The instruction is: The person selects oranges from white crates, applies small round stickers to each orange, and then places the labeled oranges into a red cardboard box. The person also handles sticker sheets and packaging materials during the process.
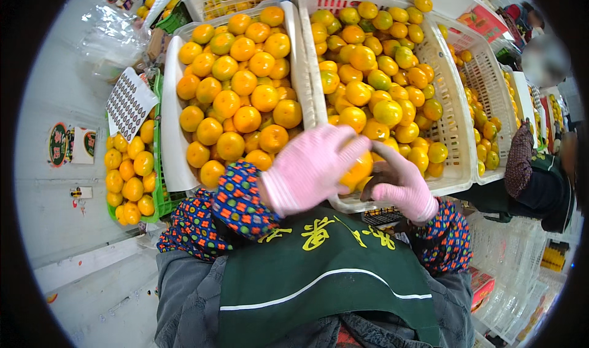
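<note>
Both my hands wear pink gloves and meet over the near edge of a white crate (318, 90) of mandarins. My left hand (313, 167) is closed over a mandarin (358, 172), its fingers lying across the top left of the fruit. From the other side, my right hand (402, 185) curls its dark fingertips against the same mandarin, thumb bent inward. The fruit's underside and part of the grip are hidden. Loose yellow-orange and greenish mandarins (388, 112) fill the crate just beyond my hands.
Left of it stands a white-lined crate (178, 124) of larger oranges. A green basket (162, 185) of fruit with a sticker sheet (130, 103) is at far left. Another white crate (491, 78) adjoins on the right, where a co-worker's patterned sleeve (520, 158) reaches in.
</note>
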{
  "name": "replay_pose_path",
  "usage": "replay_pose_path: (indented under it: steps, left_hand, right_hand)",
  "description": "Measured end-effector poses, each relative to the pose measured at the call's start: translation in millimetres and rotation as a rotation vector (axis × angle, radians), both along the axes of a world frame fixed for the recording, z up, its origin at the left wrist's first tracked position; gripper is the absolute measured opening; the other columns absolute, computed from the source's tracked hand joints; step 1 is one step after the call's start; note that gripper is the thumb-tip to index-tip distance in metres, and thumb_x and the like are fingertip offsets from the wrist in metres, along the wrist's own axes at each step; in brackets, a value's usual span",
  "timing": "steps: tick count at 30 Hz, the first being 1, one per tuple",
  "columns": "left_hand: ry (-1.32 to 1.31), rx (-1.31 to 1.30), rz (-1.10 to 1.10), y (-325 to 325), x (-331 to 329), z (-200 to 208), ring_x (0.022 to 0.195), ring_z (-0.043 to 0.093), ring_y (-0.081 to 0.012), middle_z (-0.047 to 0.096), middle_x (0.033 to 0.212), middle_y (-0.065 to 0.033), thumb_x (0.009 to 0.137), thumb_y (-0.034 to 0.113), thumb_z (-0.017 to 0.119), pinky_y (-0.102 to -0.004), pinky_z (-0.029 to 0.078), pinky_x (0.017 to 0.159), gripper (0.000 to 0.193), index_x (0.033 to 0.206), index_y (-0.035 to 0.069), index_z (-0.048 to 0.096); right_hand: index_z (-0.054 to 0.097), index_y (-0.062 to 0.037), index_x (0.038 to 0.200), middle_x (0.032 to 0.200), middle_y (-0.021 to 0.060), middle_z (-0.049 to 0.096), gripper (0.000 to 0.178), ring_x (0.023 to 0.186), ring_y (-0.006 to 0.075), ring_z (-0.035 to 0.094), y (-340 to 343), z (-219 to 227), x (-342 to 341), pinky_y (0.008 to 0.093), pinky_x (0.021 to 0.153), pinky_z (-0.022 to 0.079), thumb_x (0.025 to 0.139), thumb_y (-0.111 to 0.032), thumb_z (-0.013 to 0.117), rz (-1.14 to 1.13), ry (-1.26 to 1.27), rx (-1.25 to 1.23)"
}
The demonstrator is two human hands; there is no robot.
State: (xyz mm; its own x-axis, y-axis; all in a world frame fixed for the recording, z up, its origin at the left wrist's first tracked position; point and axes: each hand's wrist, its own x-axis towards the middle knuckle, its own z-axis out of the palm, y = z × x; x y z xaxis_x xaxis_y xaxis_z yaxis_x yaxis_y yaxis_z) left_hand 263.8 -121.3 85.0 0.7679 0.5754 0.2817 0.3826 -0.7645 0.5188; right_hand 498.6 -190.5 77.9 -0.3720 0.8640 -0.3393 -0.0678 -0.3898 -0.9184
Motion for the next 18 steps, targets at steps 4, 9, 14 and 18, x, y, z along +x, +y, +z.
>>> replay_pose_path:
  steps: [4, 9, 14, 18]
  left_hand:
    - [-0.204, 0.036, 0.409, 51.0, -64.6, -25.1, 0.122, 0.052, -0.0393, 0.052, 0.128, -0.0189, 0.064, 0.004, 0.08, -0.0412, 0.042, 0.108, 0.07, 0.13, 0.005, 0.056]
    - [0.019, 0.224, 0.493, 135.1, -66.3, -76.1, 0.122, 0.055, -0.0326, 0.061, 0.124, -0.0132, 0.06, 0.015, 0.088, -0.0418, 0.043, 0.106, 0.075, 0.129, 0.01, 0.059]
    - [0.335, 0.212, 0.563, 163.8, -57.4, -101.7, 0.132, 0.047, -0.0297, 0.064, 0.128, -0.0082, 0.062, 0.039, 0.087, -0.0471, 0.029, 0.114, 0.075, 0.13, 0.019, 0.063]
    - [0.527, 0.261, 0.531, 173.1, -53.6, -97.5, 0.136, 0.043, -0.0306, 0.064, 0.131, -0.0059, 0.065, 0.047, 0.085, -0.0538, 0.019, 0.118, 0.074, 0.131, 0.021, 0.063]
  right_hand:
    - [0.037, 0.0018, 0.149, 0.121, 0.0189, 0.063, 0.073, 0.102, 0.0189, 0.065, -25.3, -29.3, -5.5, 0.031, 0.09, 0.053, 0.087, -0.008, 0.076, -0.349, -0.303, 0.305]
    - [0.049, 0.0048, 0.14, 0.123, 0.0164, 0.063, 0.056, 0.103, 0.0165, 0.064, -32.7, -64.5, -10.4, 0.0281, 0.09, 0.052, 0.089, 0.001, 0.069, -0.472, -0.481, 0.417]
    - [0.057, 0.0034, 0.133, 0.114, 0.0152, 0.068, 0.05, 0.099, 0.0181, 0.068, -34.1, -69.0, -11.1, 0.0289, 0.086, 0.055, 0.086, -0.001, 0.071, -0.502, -0.563, 0.504]
    - [0.059, 0.0017, 0.13, 0.111, 0.0141, 0.07, 0.048, 0.091, 0.0186, 0.07, -33.6, -66.1, -12.5, 0.0281, 0.083, 0.055, 0.084, -0.002, 0.072, -0.491, -0.632, 0.57]
